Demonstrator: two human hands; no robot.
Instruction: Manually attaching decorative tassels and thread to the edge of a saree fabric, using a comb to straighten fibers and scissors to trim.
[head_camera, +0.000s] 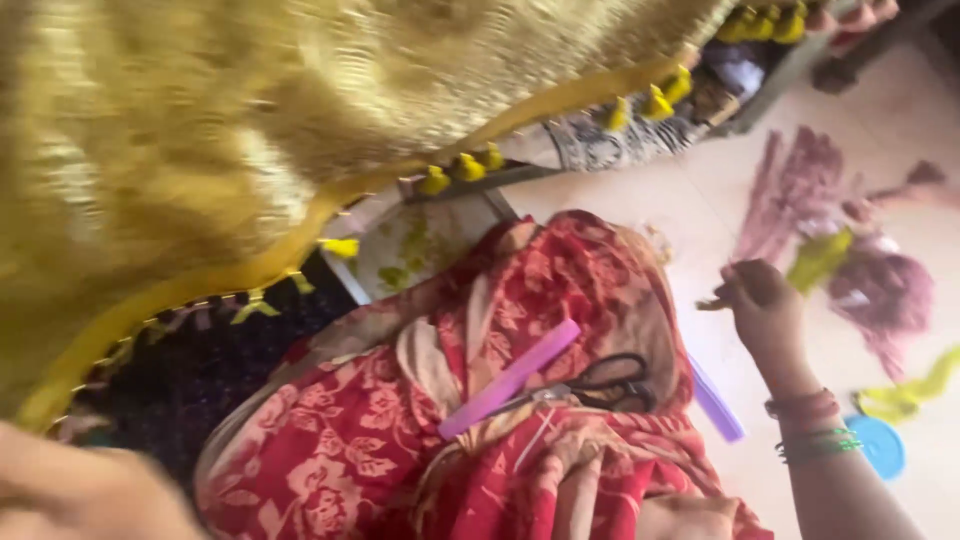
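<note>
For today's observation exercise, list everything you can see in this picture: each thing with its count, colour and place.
Golden fabric: one, gold with yellow border, upper left.
Tassels: many, yellow, along the fabric's edge.
Red floral cloth: one, red and cream, over the lap, centre.
Flat plastic strip: one, lilac, on the lap.
Scissors: one, black handles, on the lap.
Thread bundles: several, maroon, on the floor, right.
Round lid: one, blue, floor, lower right.
Right hand: raised, bangles at the wrist, pinching something small.
Left hand: blurred, lower left.
</note>
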